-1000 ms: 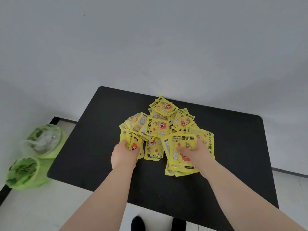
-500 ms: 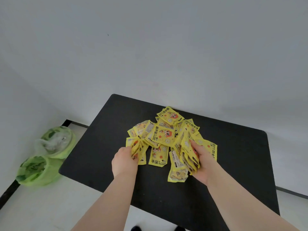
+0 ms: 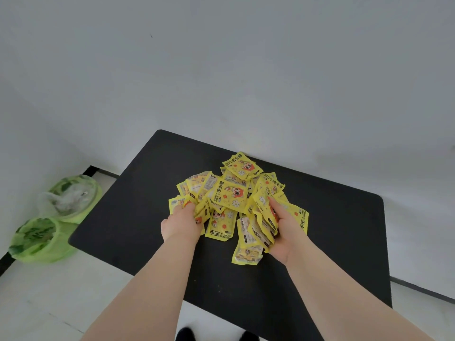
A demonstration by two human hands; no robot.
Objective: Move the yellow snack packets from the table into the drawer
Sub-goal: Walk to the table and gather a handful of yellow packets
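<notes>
A heap of several yellow snack packets (image 3: 231,193) with red cartoon prints lies in the middle of the black table (image 3: 344,230). My left hand (image 3: 181,223) grips a few packets at the heap's left front edge, fingers curled round them. On the heap's right side my right hand (image 3: 283,230) holds a tilted bunch of packets (image 3: 261,227), thumb on top and palm turned inward. One packet (image 3: 247,254) lies flat just below that bunch. No drawer is in view.
Two green plastic bags (image 3: 49,217) sit on the pale floor to the left of the table. A grey wall stands behind the table. My shoes (image 3: 187,334) show at the bottom, by the table's near edge.
My right hand has gathered the flat packets into an upright bunch and curled round it. My left hand has tightened on the packets at the left. The camera view has shifted slightly.
</notes>
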